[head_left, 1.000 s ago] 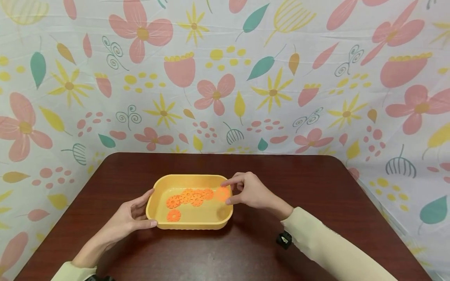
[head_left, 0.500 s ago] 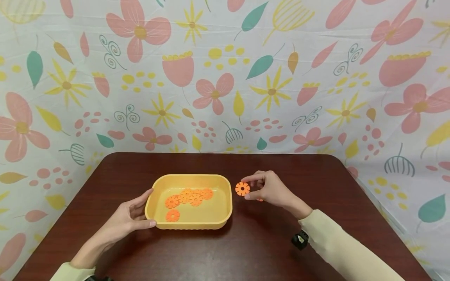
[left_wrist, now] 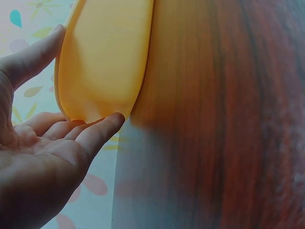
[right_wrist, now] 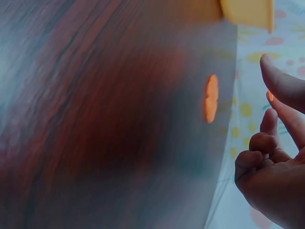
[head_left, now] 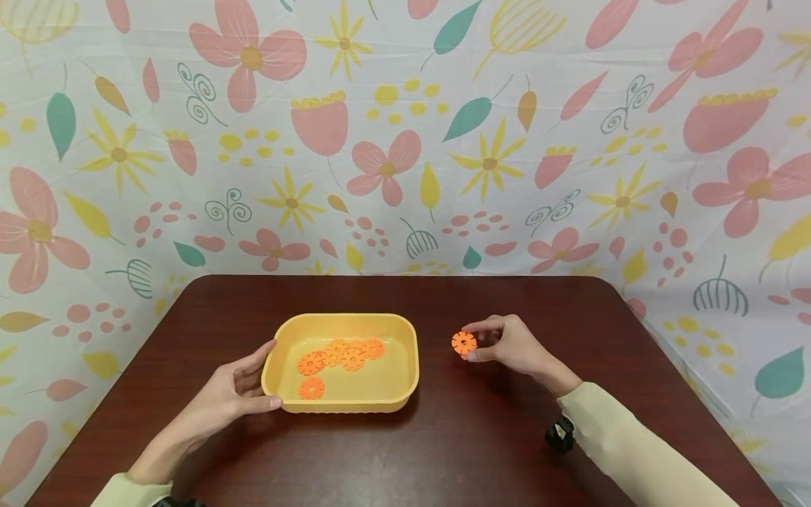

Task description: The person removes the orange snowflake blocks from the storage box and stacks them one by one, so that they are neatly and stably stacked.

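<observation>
My left hand holds the left end of a yellow plastic tray, its thumb at the near corner and its fingers along the side. The left wrist view shows thumb and fingers around the tray's end. Inside the tray lie several orange notched interlocking discs, most overlapping in a row. To the right of the tray, my right hand pinches another orange interlocking disc between thumb and fingers, just above the table. In the right wrist view, one orange disc lies on the table, apart from the hand.
The dark brown wooden table carries the tray left of its middle. A floral cloth hangs behind and beside the table. A black wrist device sits at the right sleeve.
My right hand has moved from over the tray's right end to the table on the right, carrying an orange interlocking disc. The left hand and tray stay nearly still.
</observation>
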`<act>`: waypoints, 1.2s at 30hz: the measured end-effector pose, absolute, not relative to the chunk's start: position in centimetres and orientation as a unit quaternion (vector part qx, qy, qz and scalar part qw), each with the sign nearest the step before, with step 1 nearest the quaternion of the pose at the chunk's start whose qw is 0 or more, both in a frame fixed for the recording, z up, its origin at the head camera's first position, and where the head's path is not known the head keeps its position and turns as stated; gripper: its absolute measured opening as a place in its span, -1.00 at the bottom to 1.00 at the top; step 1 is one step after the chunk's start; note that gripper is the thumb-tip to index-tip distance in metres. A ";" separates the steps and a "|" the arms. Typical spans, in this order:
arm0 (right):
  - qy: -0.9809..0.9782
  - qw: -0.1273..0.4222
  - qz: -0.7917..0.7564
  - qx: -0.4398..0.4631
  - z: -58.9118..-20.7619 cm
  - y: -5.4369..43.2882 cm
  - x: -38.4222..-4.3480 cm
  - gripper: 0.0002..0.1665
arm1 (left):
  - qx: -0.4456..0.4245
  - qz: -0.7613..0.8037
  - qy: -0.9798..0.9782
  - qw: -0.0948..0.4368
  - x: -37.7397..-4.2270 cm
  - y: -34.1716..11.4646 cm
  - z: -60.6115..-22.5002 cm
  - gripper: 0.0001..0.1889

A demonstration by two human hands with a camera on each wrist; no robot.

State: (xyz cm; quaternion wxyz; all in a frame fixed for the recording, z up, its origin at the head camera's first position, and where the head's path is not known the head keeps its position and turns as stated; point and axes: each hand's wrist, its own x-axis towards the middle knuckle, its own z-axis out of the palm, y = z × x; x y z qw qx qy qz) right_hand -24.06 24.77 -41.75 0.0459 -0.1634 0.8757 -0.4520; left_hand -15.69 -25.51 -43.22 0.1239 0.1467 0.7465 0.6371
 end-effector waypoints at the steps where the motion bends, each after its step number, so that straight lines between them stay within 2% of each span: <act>1: 0.876 0.046 -0.453 -0.161 -41.9 25.0 -24.1 -0.49 | 0.147 0.637 0.747 0.123 -15.7 -25.5 -43.2 0.05; 15: 0.891 0.061 -0.428 -0.142 -43.7 26.6 -24.9 -0.49 | 0.136 0.633 0.752 0.123 -15.7 -25.4 -43.2 0.06; 36: 0.905 0.057 -0.390 -0.158 -44.5 26.5 -25.5 -0.48 | 0.138 0.636 0.749 0.126 -15.7 -25.3 -43.1 0.06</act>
